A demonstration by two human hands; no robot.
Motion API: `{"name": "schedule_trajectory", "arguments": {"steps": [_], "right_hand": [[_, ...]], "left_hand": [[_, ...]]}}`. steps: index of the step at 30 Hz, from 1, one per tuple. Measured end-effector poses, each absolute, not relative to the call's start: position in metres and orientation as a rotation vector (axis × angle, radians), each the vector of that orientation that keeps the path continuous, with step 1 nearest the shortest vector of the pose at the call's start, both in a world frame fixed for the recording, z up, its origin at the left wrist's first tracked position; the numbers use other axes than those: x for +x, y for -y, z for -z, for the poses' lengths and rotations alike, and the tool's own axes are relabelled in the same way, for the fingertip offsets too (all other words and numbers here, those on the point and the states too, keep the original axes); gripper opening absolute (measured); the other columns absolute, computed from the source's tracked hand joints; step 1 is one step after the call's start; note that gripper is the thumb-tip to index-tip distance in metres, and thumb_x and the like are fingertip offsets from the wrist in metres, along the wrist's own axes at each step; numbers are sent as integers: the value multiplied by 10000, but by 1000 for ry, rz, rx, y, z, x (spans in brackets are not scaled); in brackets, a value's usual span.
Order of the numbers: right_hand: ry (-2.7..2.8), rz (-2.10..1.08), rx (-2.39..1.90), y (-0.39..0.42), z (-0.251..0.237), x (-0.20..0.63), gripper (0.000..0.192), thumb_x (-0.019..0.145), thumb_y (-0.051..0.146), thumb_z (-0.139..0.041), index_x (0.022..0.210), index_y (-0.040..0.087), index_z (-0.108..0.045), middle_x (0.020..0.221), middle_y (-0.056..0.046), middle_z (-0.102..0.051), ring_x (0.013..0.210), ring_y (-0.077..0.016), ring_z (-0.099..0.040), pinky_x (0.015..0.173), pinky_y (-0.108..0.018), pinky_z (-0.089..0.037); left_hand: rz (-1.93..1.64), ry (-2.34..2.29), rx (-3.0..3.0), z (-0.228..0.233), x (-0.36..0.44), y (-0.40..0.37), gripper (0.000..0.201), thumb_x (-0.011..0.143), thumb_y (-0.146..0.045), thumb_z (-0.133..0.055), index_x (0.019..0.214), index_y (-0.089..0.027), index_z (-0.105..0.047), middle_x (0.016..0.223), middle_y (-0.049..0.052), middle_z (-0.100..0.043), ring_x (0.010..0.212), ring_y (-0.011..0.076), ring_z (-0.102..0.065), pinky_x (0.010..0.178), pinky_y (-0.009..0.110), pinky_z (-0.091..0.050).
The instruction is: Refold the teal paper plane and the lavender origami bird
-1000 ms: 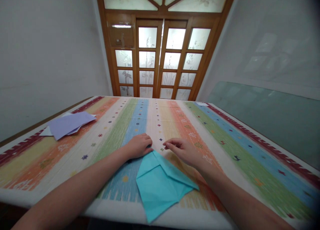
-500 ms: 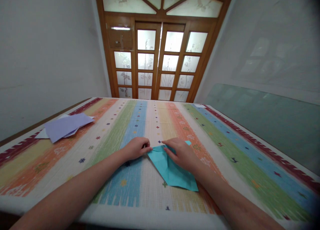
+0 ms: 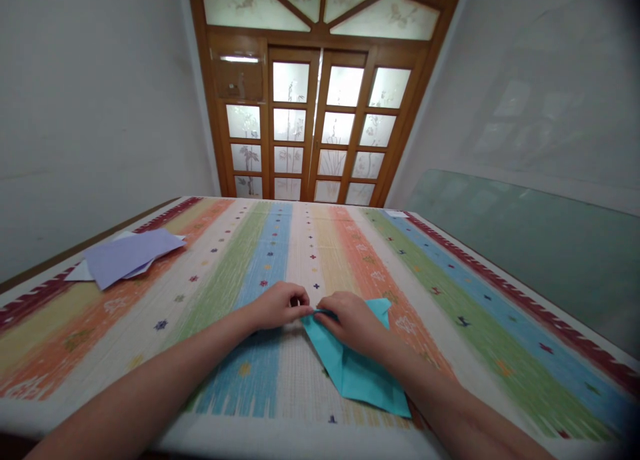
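Observation:
A turquoise sheet of folded paper (image 3: 367,377) lies on the tablecloth in front of me, creased down its middle. With thumb and fingertips together, my left hand (image 3: 284,305) pinches the paper's upper left corner. My right hand (image 3: 350,320) closes on the upper edge just beside it, thumb underneath and fingers bent over the top. Part of the paper is hidden under the right hand and wrist, and its far right tip sticks out beyond the knuckles.
Lilac and white paper sheets (image 3: 131,255) lie in a loose pile at the table's left. A striped, patterned tablecloth (image 3: 210,313) covers the table. A small white piece (image 3: 397,214) sits at the far right edge. Beyond are wooden glazed doors (image 3: 315,113); a pale green panel (image 3: 525,240) stands to the right.
The paper and both hands have come a little closer to me and slightly right. My right hand has moved nearer the left and curled its fingers on the upper edge.

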State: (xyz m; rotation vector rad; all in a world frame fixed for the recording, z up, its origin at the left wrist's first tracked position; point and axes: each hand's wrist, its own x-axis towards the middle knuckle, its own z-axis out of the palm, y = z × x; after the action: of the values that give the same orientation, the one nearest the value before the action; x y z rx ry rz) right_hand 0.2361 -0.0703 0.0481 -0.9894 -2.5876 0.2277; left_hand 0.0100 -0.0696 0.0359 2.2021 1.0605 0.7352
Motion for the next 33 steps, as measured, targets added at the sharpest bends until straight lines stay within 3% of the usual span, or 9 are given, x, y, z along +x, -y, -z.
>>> {"name": "schedule_trajectory", "arguments": {"steps": [3, 21, 33], "right_hand": [[2585, -233, -997, 72, -49, 236, 191, 942, 319, -561, 862, 195, -683, 788, -41, -671, 736, -166, -578, 653, -273, -336], [2621, -91, -1053, 68, -55, 240, 260, 937, 287, -531, 734, 193, -662, 700, -44, -647, 684, -168, -555, 646, -289, -308], [2614, -359, -1175, 30, -65, 281, 277, 911, 271, -507, 690, 204, -659, 687, -42, -684, 587, -156, -586, 527, -271, -303]], "left_hand": [[-702, -1020, 2175, -35, 10, 70, 227, 868, -349, -612, 912, -156, -723, 776, 36, -705, 675, 127, -592, 649, 222, -425], [-647, -1113, 1953, -29, 3, 63, 274, 834, -341, -572, 726, -121, -695, 638, 27, -639, 579, 115, -531, 555, 211, -370], [-631, -1209, 1846, -28, -13, 55, 304, 826, -416, -572, 740, -148, -688, 655, 30, -637, 532, 107, -505, 504, 208, -373]]}}
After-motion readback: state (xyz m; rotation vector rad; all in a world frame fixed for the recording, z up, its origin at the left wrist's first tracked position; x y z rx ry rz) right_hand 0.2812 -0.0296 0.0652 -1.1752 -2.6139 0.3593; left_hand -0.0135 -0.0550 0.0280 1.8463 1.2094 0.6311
